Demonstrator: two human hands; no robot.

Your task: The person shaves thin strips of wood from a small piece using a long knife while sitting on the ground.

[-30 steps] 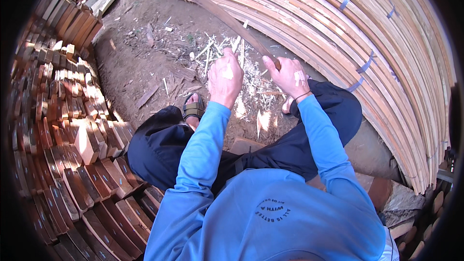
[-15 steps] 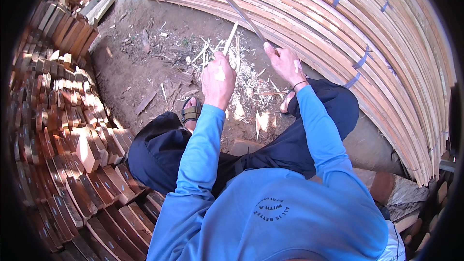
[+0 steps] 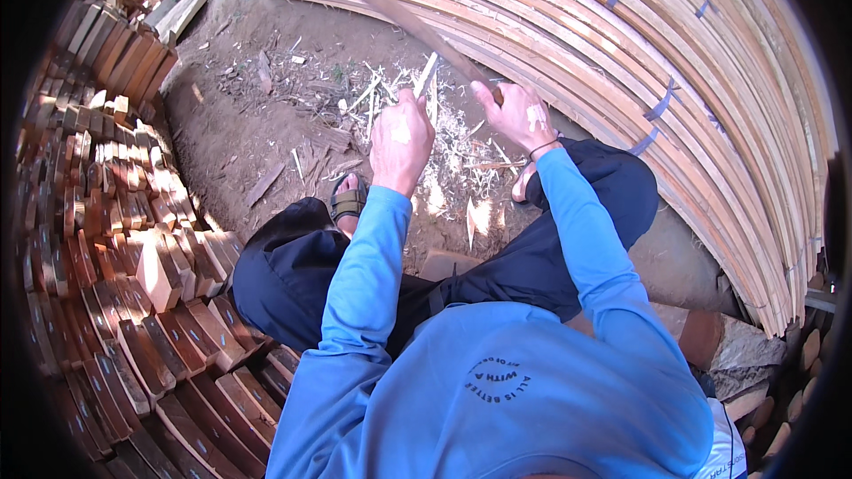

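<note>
Dirt ground centre-left; left hand fingers clamp pale strip; right hand fingers clamp blade, tip now further left.

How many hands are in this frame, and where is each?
2. The left hand, just left of centre, is closed around a pale wood strip; the right hand, to its right, grips a long, blurred blade-like tool. No other hands show.
</note>
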